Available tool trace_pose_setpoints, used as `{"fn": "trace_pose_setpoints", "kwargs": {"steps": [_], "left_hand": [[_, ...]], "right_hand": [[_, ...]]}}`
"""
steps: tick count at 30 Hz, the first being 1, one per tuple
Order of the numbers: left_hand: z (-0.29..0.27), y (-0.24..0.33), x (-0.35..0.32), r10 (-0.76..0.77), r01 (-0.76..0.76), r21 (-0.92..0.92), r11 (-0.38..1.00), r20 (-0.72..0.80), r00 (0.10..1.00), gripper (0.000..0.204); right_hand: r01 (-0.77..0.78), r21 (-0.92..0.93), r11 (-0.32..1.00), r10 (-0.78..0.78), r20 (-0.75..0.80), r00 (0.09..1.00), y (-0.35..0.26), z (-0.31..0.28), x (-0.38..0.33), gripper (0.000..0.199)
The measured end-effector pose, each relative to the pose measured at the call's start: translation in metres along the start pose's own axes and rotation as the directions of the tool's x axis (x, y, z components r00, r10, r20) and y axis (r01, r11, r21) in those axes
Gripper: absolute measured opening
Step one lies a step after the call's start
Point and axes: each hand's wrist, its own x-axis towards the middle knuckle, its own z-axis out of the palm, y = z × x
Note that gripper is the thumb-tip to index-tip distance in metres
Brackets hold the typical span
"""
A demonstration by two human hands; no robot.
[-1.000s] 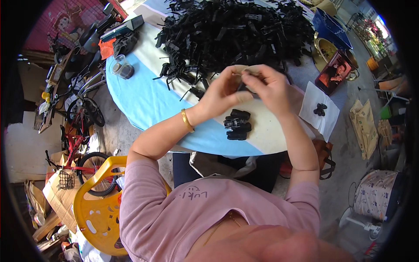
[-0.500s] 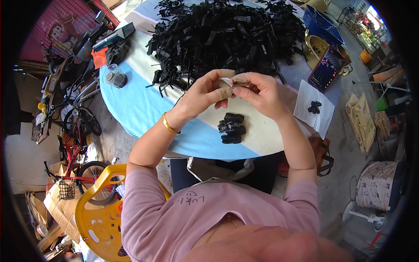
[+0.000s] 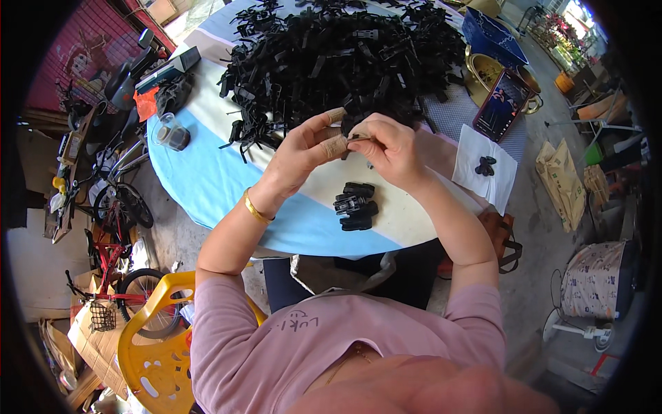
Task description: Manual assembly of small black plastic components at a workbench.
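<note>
My left hand (image 3: 296,155) is over the table, its thumb and index finger wrapped in tan finger tape (image 3: 334,147) and spread apart, with nothing visible between them. Close beside it, my right hand (image 3: 394,148) pinches its thumb and fingers together near the taped left thumb tip. A thin, dark sliver shows at that pinch, too small to name. Below the hands, a small cluster of black plastic parts (image 3: 356,205) lies on the cloth. Beyond them rises a large heap of black plastic clips or buckles (image 3: 345,58).
A blue and cream cloth (image 3: 200,181) covers the round table. A clear cup of dark liquid (image 3: 174,136) stands left. On the right are a phone (image 3: 505,105) leaning on a gold pot (image 3: 480,67), a blue basket (image 3: 493,38), and white paper (image 3: 471,160) with small black pieces (image 3: 485,165).
My hands were together at the fingertips; the left index finger has now lifted away and the left hand has opened. My right fingers have curled into a tighter pinch. The whole view has shifted slightly.
</note>
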Motion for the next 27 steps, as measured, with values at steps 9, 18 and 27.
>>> {"fn": "trace_pose_setpoints", "kwargs": {"steps": [9,18,27], "left_hand": [[0.005,0.008,0.0,0.163,-0.169,0.256,0.952,0.044,0.986,0.064],[0.01,0.002,-0.001,0.197,-0.182,0.195,0.964,-0.057,0.979,0.05],[0.008,-0.003,0.001,0.263,-0.253,0.142,0.957,-0.054,0.963,0.029]], "right_hand": [[-0.095,0.208,0.973,0.07,0.127,0.989,-0.005,-0.006,0.001,0.009],[-0.268,0.304,0.914,0.277,0.015,0.961,-0.005,-0.002,-0.006,0.013],[-0.408,0.329,0.852,0.404,0.083,0.911,0.001,0.003,-0.006,0.013]]}}
